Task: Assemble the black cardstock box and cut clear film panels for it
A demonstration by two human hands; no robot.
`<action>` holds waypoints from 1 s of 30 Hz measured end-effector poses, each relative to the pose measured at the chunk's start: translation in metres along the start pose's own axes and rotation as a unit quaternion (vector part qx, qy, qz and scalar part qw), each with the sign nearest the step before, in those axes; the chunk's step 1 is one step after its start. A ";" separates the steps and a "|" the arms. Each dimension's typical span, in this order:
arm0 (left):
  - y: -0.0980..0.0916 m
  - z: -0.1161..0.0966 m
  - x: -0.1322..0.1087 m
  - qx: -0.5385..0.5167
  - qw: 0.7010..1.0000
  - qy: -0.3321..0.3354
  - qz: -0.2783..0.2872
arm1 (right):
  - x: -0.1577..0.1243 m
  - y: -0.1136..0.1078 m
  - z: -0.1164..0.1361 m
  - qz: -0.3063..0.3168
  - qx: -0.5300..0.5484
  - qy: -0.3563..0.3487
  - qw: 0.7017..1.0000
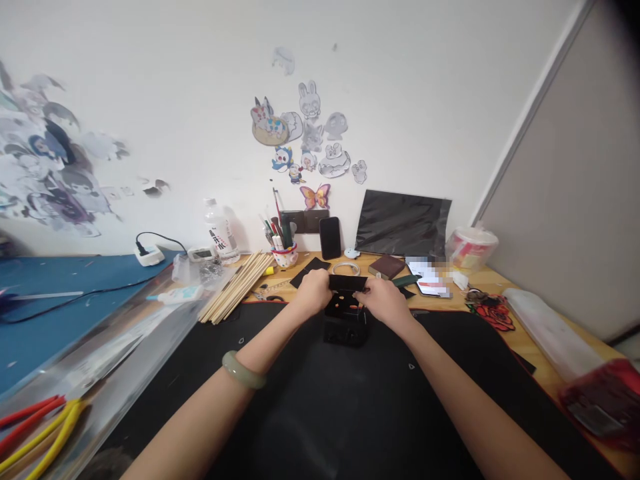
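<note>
Across the lower half of the frame spreads a black mat [310, 420], its near edge cut off at the bottom. At upper left of it lies a bundle of wooden sticks [235, 287], well apart from the work. Just right of the frame's centre is a black folded piece [346, 320] with small cut-outs, the left hand [314, 291] pinching the left end of its upper strip, the right hand [387, 303] the right end. Two tiny pale-edged bits, a left one [241, 341] and a right one [411, 367], lie on the mat.

An uneven pull between the hands could crease or tear the piece—the cut-outs probably weaken it. Black against black, its lower outline is hard to make out; the fingertips are partly hidden, and its material I cannot tell.
</note>
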State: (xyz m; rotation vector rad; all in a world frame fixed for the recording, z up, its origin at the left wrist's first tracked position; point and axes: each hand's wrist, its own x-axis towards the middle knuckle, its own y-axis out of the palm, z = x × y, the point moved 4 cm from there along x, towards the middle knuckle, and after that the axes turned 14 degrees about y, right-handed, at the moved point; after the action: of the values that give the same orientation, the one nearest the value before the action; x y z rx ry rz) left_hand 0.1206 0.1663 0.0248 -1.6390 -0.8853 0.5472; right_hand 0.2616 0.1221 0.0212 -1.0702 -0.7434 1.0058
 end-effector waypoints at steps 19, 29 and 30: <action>0.000 0.010 -0.013 -0.070 0.995 -0.028 -0.062 | -0.011 -0.006 0.005 -0.011 -0.033 -0.001 0.999; 0.002 0.004 -0.013 -0.048 0.993 -0.043 -0.102 | -0.012 -0.007 0.005 -0.005 -0.027 0.005 1.000; 0.001 0.004 -0.013 -0.048 0.992 -0.044 -0.104 | -0.012 -0.007 0.005 -0.005 -0.027 0.004 1.000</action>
State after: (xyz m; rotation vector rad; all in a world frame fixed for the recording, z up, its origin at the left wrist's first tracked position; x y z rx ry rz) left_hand 0.1101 0.1582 0.0211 -1.5953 -1.1480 0.4408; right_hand 0.2548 0.1121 0.0290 -1.1154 -0.7717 0.9778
